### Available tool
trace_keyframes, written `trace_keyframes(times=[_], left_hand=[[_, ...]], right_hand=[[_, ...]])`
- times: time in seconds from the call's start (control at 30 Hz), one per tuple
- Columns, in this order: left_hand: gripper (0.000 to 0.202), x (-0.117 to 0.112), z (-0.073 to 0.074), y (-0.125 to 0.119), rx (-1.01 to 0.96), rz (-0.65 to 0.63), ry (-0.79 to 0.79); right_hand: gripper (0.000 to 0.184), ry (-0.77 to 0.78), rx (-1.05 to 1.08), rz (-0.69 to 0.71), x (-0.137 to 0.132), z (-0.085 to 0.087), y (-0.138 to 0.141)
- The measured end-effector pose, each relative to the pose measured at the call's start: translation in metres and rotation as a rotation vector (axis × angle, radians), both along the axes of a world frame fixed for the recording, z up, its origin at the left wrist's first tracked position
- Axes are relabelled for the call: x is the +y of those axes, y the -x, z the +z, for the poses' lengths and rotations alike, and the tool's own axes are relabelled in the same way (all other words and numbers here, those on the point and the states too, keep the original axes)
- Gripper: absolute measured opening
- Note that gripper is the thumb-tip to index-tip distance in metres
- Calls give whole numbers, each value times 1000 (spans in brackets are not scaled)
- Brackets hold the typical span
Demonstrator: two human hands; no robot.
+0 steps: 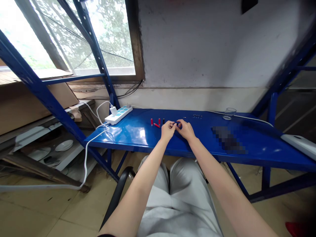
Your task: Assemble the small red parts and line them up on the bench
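Observation:
My left hand (pixel 169 130) and my right hand (pixel 185 130) meet above the front part of the blue table (pixel 130 131). The fingers of both are pinched close together on a small dark piece (pixel 176 123). Fingers cover most of that piece, so its kind cannot be made out. Just left of my left hand, a red tube (pixel 151 121) and another red tube (pixel 159 121) stand upright. A third red tube (pixel 156 125) lies on its side between them. Beside them a black tube (pixel 163 121) stands upright. Several tiny silver pieces (pixel 197 116) lie in rows beyond my right hand.
A white power strip (pixel 119 115) with a plug and cable lies at the table's left end. Back right stands a clear glass (pixel 229 113). A blurred dark object (pixel 228 140) lies right of my hands, and a white object (pixel 300 144) rests at the right edge.

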State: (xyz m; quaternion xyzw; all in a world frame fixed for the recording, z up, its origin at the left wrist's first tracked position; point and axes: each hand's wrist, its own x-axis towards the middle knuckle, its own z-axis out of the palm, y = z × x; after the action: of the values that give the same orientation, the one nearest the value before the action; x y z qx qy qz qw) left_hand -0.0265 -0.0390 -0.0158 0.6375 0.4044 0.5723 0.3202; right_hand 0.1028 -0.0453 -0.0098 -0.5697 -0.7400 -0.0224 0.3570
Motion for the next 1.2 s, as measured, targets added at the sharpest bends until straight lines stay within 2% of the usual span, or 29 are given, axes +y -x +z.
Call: trace_keyframes(times=[0.13,0.27,0.37,0.5,0.6,0.77,1.03,1.2], left_hand=[[20,0,0,-1,26,35,-20],[25,-6,7,3,-16,100,-34],[33,-7,13,11,-142,205,-19],[38,-3,15,19,-402,325,67],[34,-1,15,21,-559,340,106],[30,0,17,20,-695,349,160],[27,1,17,18,-702,324,190],[27,1,15,18,-602,317,181]], right_hand=[[20,-11,-26,-21,-3,3,3],[18,23,-28,-33,-3,3,8],[19,58,68,-9,2,-1,9],[17,140,194,101,15,-4,15],[16,190,140,118,25,-2,23],[15,264,19,40,37,1,36],[17,359,-26,-27,47,3,45],[30,404,-105,-28,39,12,36]])
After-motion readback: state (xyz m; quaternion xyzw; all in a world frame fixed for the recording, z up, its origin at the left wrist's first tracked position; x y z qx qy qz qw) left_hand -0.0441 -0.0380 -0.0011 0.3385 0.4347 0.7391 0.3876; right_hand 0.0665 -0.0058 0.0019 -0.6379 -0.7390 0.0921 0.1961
